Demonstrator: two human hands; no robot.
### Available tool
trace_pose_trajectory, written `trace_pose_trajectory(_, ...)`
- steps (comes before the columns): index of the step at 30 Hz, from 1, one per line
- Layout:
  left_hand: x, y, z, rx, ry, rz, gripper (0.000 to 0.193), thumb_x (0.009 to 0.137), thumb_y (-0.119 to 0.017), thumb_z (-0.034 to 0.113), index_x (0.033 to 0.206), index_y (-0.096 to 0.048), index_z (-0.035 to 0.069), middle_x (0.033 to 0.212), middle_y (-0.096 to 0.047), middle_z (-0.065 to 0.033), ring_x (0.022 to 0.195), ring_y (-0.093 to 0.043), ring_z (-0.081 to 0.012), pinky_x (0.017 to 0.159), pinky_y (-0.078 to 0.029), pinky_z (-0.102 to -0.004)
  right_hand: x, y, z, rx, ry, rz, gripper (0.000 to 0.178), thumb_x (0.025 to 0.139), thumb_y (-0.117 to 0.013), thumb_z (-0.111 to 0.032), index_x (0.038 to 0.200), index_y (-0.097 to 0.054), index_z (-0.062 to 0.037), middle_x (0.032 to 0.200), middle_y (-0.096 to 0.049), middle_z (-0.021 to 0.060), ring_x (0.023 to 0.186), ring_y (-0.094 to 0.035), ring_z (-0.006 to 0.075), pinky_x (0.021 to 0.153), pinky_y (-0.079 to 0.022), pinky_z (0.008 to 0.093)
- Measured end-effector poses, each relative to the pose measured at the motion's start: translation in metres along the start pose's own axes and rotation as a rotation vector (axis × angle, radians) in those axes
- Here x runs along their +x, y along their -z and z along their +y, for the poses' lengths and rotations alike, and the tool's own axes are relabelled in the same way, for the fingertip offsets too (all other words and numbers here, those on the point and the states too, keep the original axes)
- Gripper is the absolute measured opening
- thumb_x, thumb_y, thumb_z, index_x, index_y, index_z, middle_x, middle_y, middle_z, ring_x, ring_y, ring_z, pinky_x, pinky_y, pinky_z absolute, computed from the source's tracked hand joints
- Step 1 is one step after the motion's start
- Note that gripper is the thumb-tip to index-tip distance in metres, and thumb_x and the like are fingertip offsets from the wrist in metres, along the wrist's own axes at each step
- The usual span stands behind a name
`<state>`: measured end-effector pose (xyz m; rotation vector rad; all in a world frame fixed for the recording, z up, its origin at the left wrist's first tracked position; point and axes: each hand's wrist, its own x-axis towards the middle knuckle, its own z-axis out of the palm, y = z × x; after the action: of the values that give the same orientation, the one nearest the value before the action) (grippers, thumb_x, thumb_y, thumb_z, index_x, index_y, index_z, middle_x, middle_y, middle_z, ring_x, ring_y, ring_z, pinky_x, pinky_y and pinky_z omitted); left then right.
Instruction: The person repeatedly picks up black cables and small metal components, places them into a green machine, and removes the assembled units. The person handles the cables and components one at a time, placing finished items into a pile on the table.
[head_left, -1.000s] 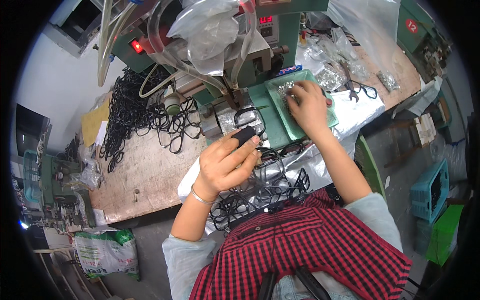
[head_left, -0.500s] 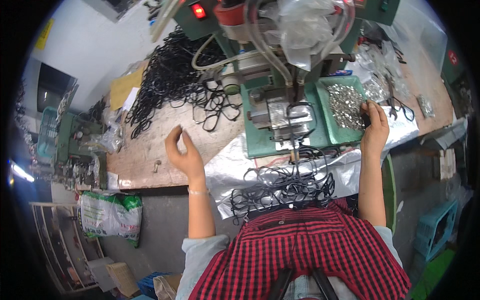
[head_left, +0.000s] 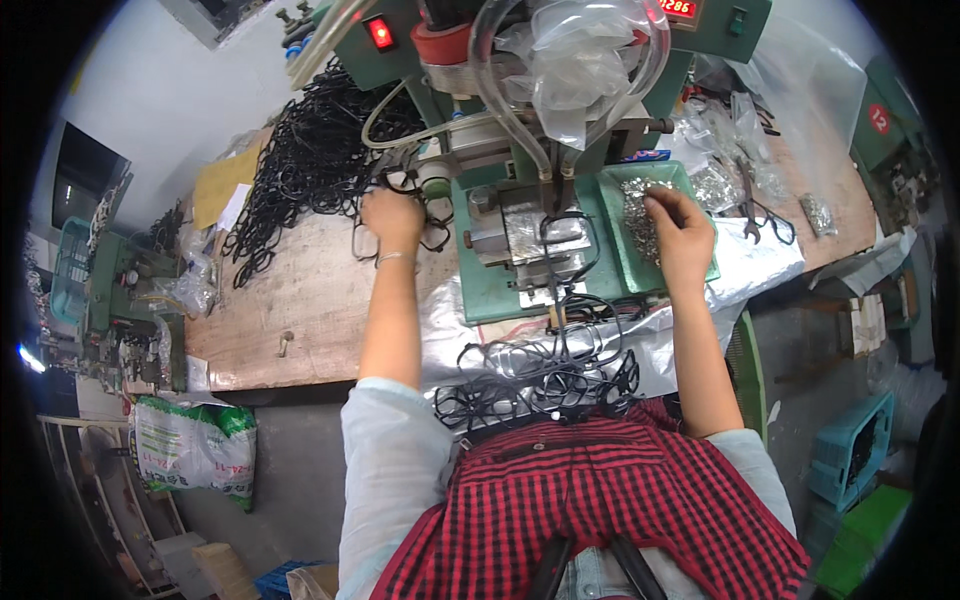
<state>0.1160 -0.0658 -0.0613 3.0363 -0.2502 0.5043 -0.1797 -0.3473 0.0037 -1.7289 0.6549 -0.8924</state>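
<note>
My left hand (head_left: pixel 393 220) reaches onto a few black cord loops (head_left: pixel 437 236) lying apart from the big pile, its fingers mostly hidden under the back of the hand. Over the green tray (head_left: pixel 620 262) of small shiny metal pieces (head_left: pixel 638 215) is my right hand (head_left: pixel 686 240). Its thumb and fingers are bent together at the pieces, and whatever they pinch is too small to make out. Between the hands stands a green press machine (head_left: pixel 545 225) with a metal block, and one black loop (head_left: pixel 570 238) hangs over its front.
A large pile of black loops (head_left: pixel 310 150) covers the back left of the wooden table (head_left: pixel 300 325). More tangled loops (head_left: pixel 540 385) lie on silver foil (head_left: pixel 455 310) before my apron. Wrenches (head_left: pixel 750 215) and clear plastic bags (head_left: pixel 715 150) are at the right.
My left hand has moved forward from above the bare table onto the loops. My right hand has shifted from the tray's right edge to over the metal pieces.
</note>
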Motion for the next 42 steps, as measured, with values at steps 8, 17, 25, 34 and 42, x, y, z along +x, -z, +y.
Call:
trace_pose_trajectory(8,-0.044,0.032,-0.095,-0.070,-0.060,0.081,0.029,0.071,-0.080,0.030,0.085,-0.074,0.006,0.087,-0.071,-0.0156,0.083,-0.067,-0.0355,0.072,-0.054,-0.0461,-0.014,-0.003,-0.071,0.167,0.104,-0.289,0.017,0.083,-0.073,-0.009,0.096,-0.072,0.0009,0.092,-0.073,0.0052,0.082,-0.068,0.0126,0.079,-0.053,0.0274)
trace_pose_trajectory(17,-0.120,0.169,-0.038,-1.503,0.130,0.000,0.026,0.099,-0.064,0.025,0.098,-0.061,-0.001,0.087,-0.063,-0.0016,0.062,-0.051,-0.0096,0.056,-0.039,-0.0257,0.006,0.003,-0.026,-0.755,0.514,0.073,0.013,0.076,-0.073,-0.011,0.088,-0.072,-0.0051,0.098,-0.069,0.0091,0.099,-0.064,0.0311,0.086,-0.051,0.0420)
trace_pose_trajectory(25,-0.185,0.216,0.058,-1.445,-0.217,-0.565,0.012,0.093,-0.069,0.007,0.101,-0.070,-0.002,0.086,-0.072,-0.0055,0.064,-0.059,-0.0078,0.058,-0.046,-0.0212,0.008,0.011,0.010,-0.747,0.624,0.041,0.012,0.075,-0.073,-0.014,0.082,-0.069,-0.0059,0.089,-0.067,0.0085,0.091,-0.064,0.0299,0.074,-0.052,0.0424)
trace_pose_trajectory(34,-0.130,0.251,0.036,-1.463,-0.458,0.219,0.027,0.102,-0.055,0.012,0.122,-0.061,-0.005,0.097,-0.069,-0.0121,0.086,-0.062,-0.0135,0.079,-0.048,-0.0244,0.015,0.015,0.009,-0.237,0.253,-0.059,0.015,0.085,-0.071,-0.013,0.097,-0.075,-0.0054,0.085,-0.073,0.0072,0.080,-0.070,0.0182,0.075,-0.053,0.0298)
trace_pose_trajectory(42,-0.135,0.266,0.059,-1.312,-0.491,0.468,0.027,0.104,-0.053,0.012,0.121,-0.059,-0.008,0.096,-0.070,-0.0173,0.085,-0.065,-0.0167,0.079,-0.053,-0.0264,-0.026,-0.024,-0.078,0.171,0.262,-0.255,0.018,0.085,-0.072,-0.008,0.102,-0.073,-0.0020,0.093,-0.075,0.0082,0.086,-0.070,0.0136,0.079,-0.053,0.0272)
